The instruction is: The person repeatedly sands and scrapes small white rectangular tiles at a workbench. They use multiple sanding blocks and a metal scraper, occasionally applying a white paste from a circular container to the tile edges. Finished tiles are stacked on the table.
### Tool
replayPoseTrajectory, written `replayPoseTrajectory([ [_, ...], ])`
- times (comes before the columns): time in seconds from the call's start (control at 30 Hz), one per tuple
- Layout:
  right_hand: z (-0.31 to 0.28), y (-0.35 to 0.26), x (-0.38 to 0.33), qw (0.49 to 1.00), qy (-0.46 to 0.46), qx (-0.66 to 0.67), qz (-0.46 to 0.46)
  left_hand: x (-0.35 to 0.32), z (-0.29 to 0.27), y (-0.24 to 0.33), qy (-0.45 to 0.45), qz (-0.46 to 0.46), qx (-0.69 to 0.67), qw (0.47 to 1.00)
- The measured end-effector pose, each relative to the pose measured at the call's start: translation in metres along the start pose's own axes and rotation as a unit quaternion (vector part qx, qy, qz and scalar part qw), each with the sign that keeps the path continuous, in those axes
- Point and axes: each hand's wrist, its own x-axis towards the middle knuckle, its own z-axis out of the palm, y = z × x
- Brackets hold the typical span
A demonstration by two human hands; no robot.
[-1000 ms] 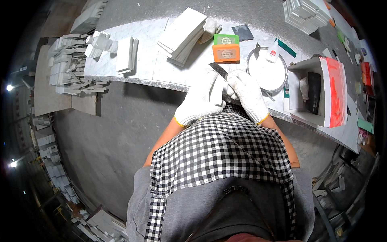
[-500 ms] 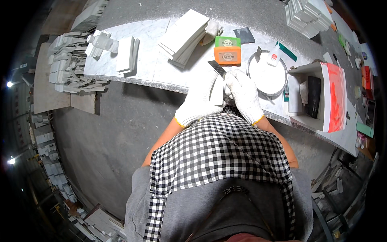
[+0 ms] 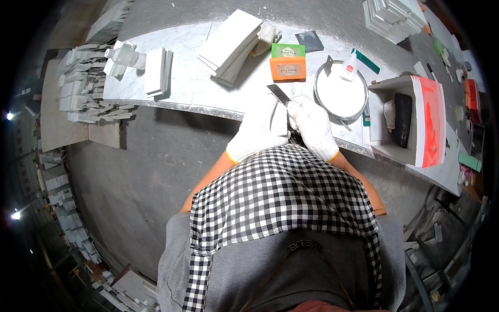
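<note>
Both my hands wear white knit gloves with yellow cuffs and meet at the table's near edge, before my checked apron. My left hand (image 3: pixel 253 126) is closed round a narrow white slab (image 3: pixel 279 119), which stands up between the hands. A dark snap-off blade (image 3: pixel 279 93) juts out up and to the left from the fingers of my right hand (image 3: pixel 315 125), which are pinched on it. The blade lies over the slab's far end; whether it touches cannot be made out. Just beyond are an orange hand pad (image 3: pixel 288 69) and a green one (image 3: pixel 287 50).
Right of my hands stands a round tub (image 3: pixel 340 96) of white material, with a small bottle (image 3: pixel 349 68) and a scraper on it. Farther right is an open carton (image 3: pixel 430 122). White slabs (image 3: pixel 228 44) are stacked left of the pads, with a plastic bottle (image 3: pixel 126 56) farther left.
The view has shifted slightly, so the table's things sit a little farther left and higher. My right hand has tilted a little with the blade; both hands keep their grip.
</note>
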Motion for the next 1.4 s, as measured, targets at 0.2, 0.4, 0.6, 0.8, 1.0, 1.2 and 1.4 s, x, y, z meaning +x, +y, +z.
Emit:
replayPoseTrajectory([
  [0.2, -0.002, -0.005, -0.006, 1.0, -0.019, -0.005, 0.015, -0.002, 0.004, -0.005, 0.007, 0.007, -0.009, 1.0],
  [0.4, 0.0, -0.012, -0.014, 0.998, -0.038, -0.033, 0.03, 0.004, 0.022, -0.051, -0.003, -0.082, -0.287, 0.954],
  [0.6, -0.005, -0.013, -0.015, 0.994, -0.071, -0.072, 0.049, -0.002, 0.007, -0.013, 0.033, 0.017, -0.137, 0.99],
  [0.8, -0.008, -0.01, -0.016, 0.995, -0.068, -0.072, 0.021, 0.003, 0.0, 0.003, 0.048, 0.052, -0.125, 0.99],
  [1.0, -0.014, -0.01, -0.017, 0.994, -0.081, -0.058, 0.05, 0.01, 0.015, 0.0, 0.056, -0.003, -0.18, 0.982],
  [1.2, -0.016, -0.008, -0.02, 0.994, -0.079, -0.039, 0.071, 0.012, 0.011, 0.005, 0.047, 0.03, -0.103, 0.993],
  [1.4, -0.017, -0.015, -0.023, 0.992, -0.092, -0.045, 0.08, 0.009, 0.009, 0.002, 0.062, 0.062, -0.119, 0.989],
])
